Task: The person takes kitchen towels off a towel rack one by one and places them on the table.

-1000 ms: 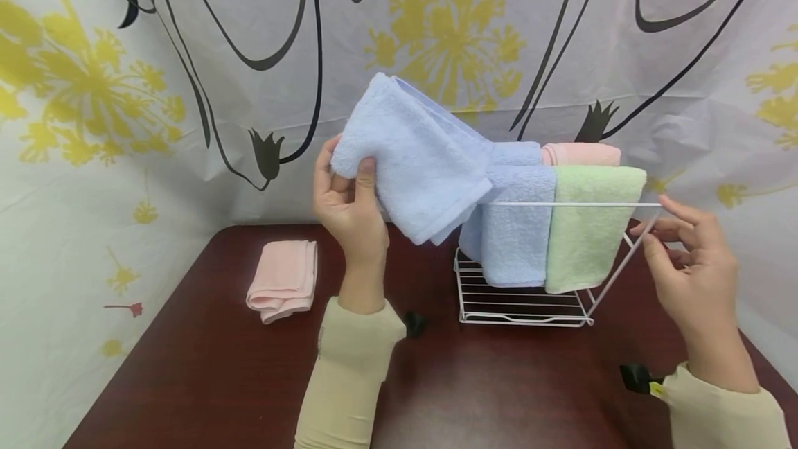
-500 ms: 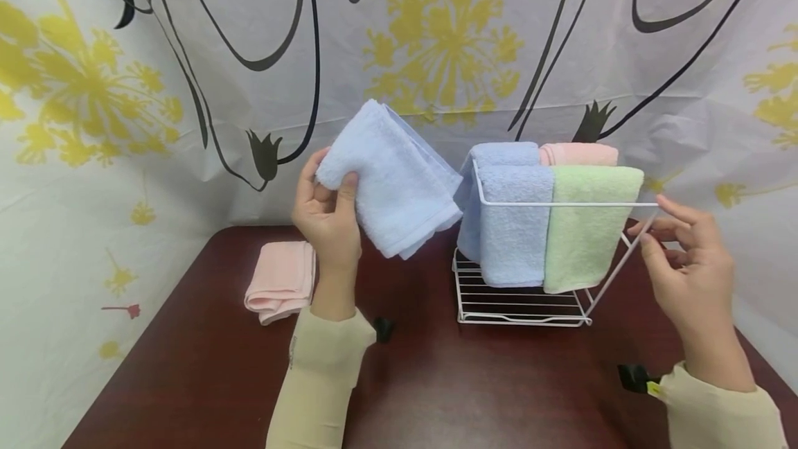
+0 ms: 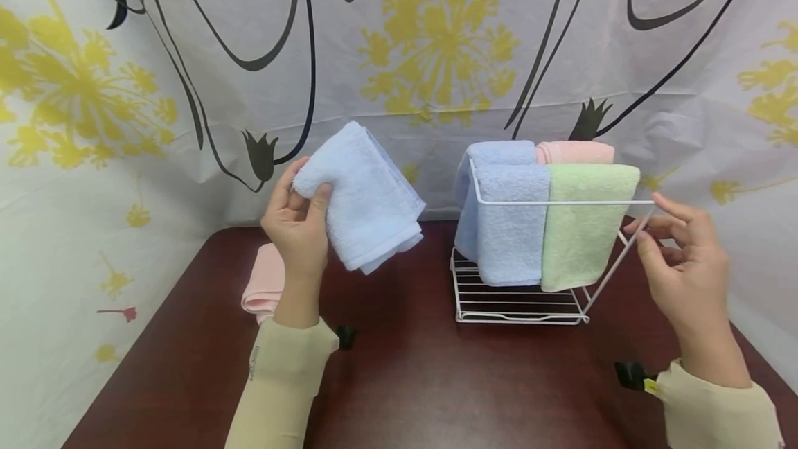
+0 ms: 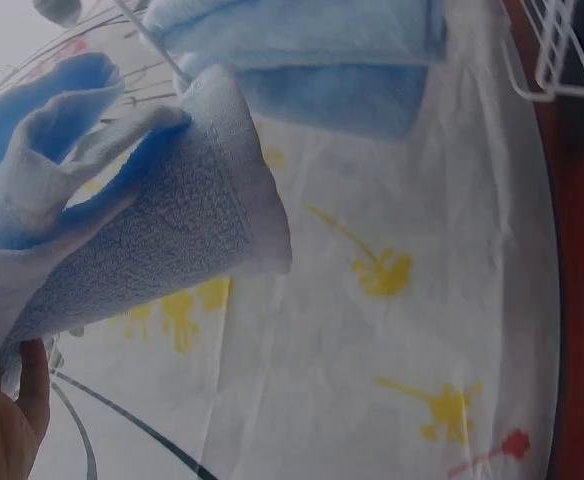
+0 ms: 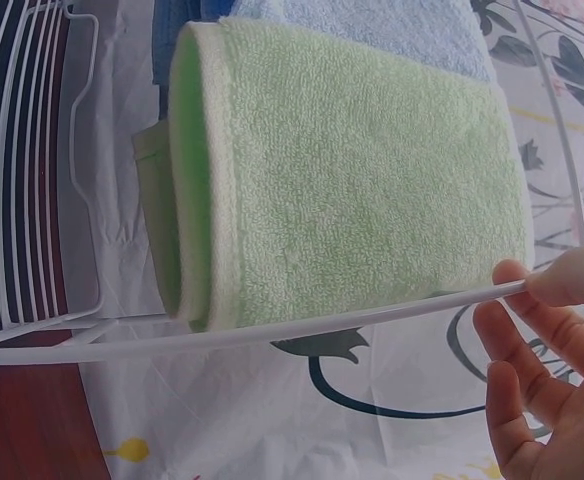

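A folded light blue towel (image 3: 368, 203) hangs in the air from my left hand (image 3: 300, 224), which pinches one corner between thumb and fingers. In the left wrist view the same towel's folds gape at one end. My right hand (image 3: 688, 255) grips the right side of a white wire rack (image 3: 517, 317), thumb and fingers at the frame's upper corner. Over the rack hang blue towels (image 3: 511, 227), a green towel (image 3: 586, 227) at the front right and a pink towel (image 3: 576, 152) behind it. The towel in my left hand is apart from the rack.
A folded pink towel (image 3: 264, 283) lies on the dark red table (image 3: 399, 380) at the left, partly hidden by my left wrist. Behind the table rises a white curtain (image 3: 349, 75) with yellow and grey flower prints.
My left hand has carried the blue towel left and down, away from the rack, and now covers part of the pink towel on the table. My right hand keeps its grip on the rack.
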Available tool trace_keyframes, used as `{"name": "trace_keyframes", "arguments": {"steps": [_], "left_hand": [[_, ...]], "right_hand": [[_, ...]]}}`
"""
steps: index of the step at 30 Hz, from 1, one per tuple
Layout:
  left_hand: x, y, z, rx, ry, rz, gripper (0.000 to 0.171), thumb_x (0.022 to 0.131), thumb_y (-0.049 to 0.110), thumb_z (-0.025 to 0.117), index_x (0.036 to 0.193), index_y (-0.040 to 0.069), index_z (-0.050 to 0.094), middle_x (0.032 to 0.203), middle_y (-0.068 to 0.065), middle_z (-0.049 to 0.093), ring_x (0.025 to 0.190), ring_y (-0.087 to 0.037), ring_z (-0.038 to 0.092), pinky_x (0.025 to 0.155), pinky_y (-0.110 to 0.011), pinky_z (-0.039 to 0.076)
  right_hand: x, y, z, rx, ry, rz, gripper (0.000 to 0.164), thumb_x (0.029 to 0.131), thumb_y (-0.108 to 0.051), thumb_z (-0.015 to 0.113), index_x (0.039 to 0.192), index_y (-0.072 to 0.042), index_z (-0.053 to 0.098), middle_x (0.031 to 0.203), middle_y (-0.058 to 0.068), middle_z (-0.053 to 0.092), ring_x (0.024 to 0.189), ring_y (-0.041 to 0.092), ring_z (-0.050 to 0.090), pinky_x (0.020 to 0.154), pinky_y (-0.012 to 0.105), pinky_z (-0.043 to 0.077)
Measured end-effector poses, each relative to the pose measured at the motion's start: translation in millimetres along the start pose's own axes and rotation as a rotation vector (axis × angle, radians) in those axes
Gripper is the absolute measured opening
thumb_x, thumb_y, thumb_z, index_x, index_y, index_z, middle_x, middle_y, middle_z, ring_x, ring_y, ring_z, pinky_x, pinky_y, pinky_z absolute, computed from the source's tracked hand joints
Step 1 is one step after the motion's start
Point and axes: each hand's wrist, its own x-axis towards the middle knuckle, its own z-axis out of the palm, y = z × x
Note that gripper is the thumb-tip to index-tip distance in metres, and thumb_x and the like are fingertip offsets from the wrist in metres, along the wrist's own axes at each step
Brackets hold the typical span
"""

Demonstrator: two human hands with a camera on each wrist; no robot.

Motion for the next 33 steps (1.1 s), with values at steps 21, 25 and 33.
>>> {"name": "trace_keyframes", "arguments": {"steps": [21,25,33], "left_hand": [[-7.4,-6.2,-46.5,0.298,-0.188,-0.153,0.041,0.087,0.001,0.074,0.127,0.004,0.066,0.112,0.004,0.073,0.097,-0.012,0.069,0.082,-0.022,0.058],[-8.9,-7.4,-57.3,0.359,-0.211,-0.157,0.041,0.087,-0.001,0.074,0.126,0.002,0.066,0.109,0.01,0.073,0.097,-0.008,0.07,0.082,-0.02,0.058],[-7.9,-8.7,-76.5,0.453,-0.285,-0.232,0.038,0.089,0.002,0.072,0.127,0.002,0.066,0.119,-0.015,0.071,0.098,-0.005,0.07,0.082,-0.018,0.057]], "right_hand": [[0,1,3,0.039,0.005,-0.006,0.049,0.088,0.013,0.053,0.136,0.002,0.053,0.092,-0.028,0.061,0.082,-0.015,0.059,0.057,0.003,0.036],[0,2,2,0.038,0.0,-0.014,0.049,0.088,0.013,0.054,0.136,0.002,0.052,0.093,-0.028,0.061,0.081,-0.014,0.058,0.057,0.003,0.036],[0,2,2,0.037,-0.003,-0.015,0.049,0.089,0.013,0.054,0.136,0.002,0.053,0.094,-0.027,0.061,0.08,-0.013,0.058,0.056,0.004,0.036]]}}
